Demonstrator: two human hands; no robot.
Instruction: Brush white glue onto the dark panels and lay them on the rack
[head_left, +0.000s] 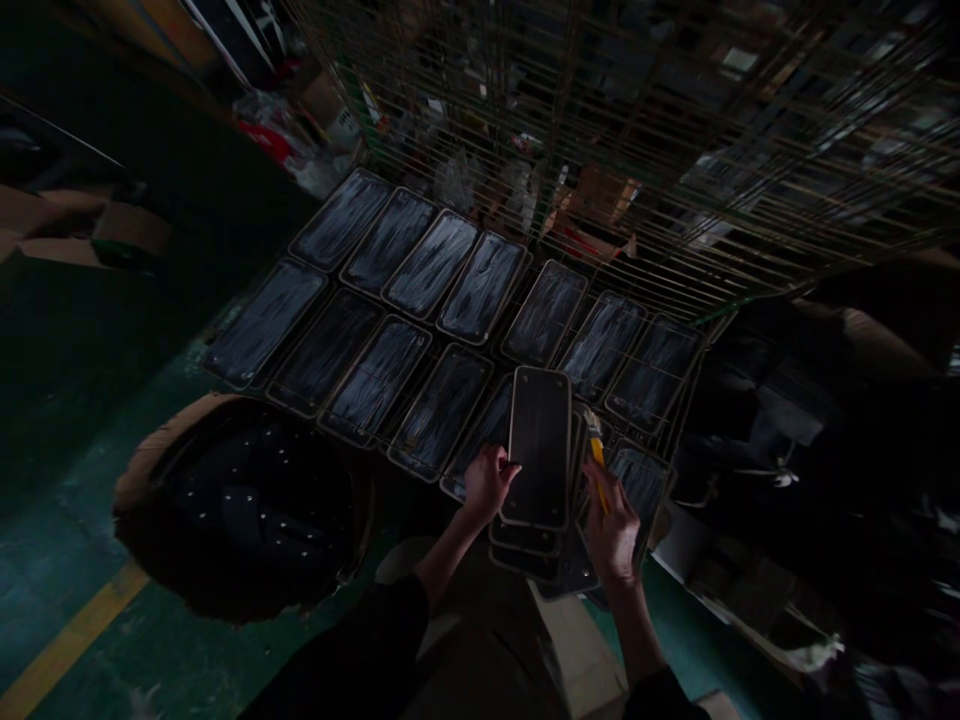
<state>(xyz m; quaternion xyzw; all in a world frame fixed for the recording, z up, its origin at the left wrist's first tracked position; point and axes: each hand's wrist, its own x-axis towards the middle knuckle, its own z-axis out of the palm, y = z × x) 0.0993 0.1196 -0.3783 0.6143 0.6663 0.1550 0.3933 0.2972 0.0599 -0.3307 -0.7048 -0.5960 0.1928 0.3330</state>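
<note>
My left hand [489,484] pinches the left edge of a dark rectangular panel [540,445] with rounded corners, a pale rim and small studs near its corners. This panel lies on top of a stack of similar ones [525,562], close in front of me. In my right hand [613,530] is a paintbrush [596,450] with a yellow handle, its pale bristles pointing away from me, just right of the top panel. Beyond the stack, rows of like panels [431,262] lie flat, their faces streaked with a whitish coating.
A wire mesh rack [645,250] rises behind the panels. At the left on the green floor stands a round, cardboard-edged container [161,460] of dark studded pieces. Cardboard boxes [600,200] and plastic bags sit behind the mesh. Dark clutter [787,420] crowds the right side.
</note>
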